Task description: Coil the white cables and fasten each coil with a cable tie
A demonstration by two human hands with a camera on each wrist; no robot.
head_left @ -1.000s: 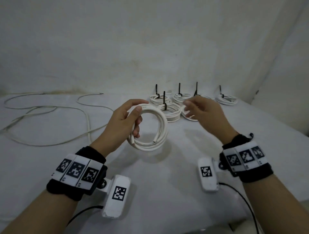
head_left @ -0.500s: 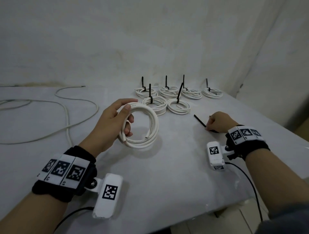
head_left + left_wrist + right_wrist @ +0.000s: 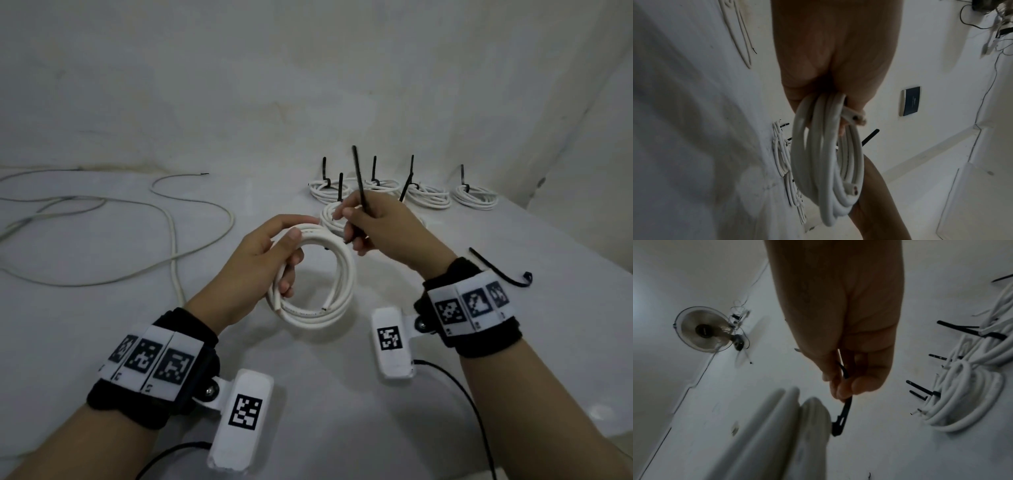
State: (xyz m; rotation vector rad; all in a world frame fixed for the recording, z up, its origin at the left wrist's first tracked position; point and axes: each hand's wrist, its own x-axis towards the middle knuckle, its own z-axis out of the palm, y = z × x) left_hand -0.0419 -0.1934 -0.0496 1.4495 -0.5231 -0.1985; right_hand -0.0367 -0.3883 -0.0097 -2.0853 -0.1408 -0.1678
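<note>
A bare makeshift workroom: white-covered table (image 3: 308, 394), plain walls (image 3: 308, 85), a wall fan (image 3: 705, 329), loose wiring (image 3: 982, 19).

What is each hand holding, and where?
Left hand grips the cable coil at its upper-left side. Right hand pinches a black cable tie near its lower end.

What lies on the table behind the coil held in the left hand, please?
Behind the held coil lie tied coils with black ties standing up. The right hand, pinching a loose tie, covers most of the nearest one, so its tie cannot be seen.
</note>
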